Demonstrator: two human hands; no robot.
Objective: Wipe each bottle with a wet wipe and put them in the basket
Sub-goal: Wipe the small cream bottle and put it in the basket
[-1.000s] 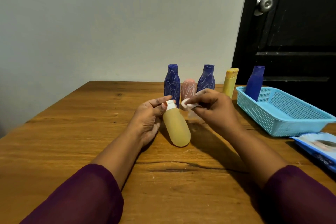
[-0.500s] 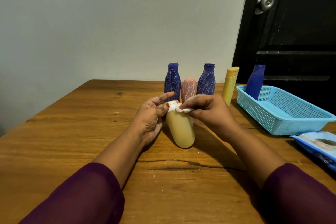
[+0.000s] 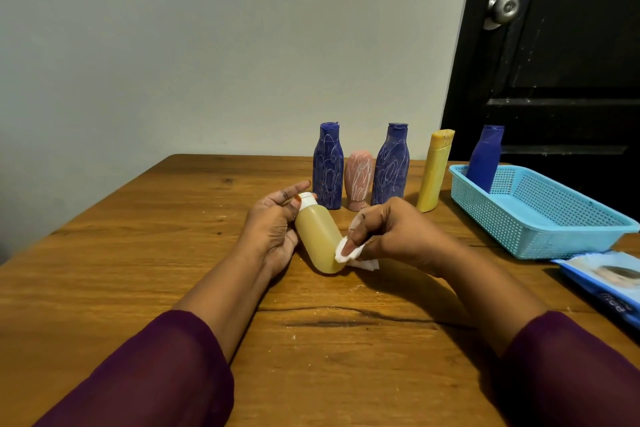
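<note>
One head-worn wide-angle view — close above the table [image 3: 138, 253], facing forward and down, wall at twelve o'clock, door [image 3: 554, 80] at two.

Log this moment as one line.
step: wiping | left hand: holds tan bottle | right hand: wipe on bottle base | basket: one blue bottle
</note>
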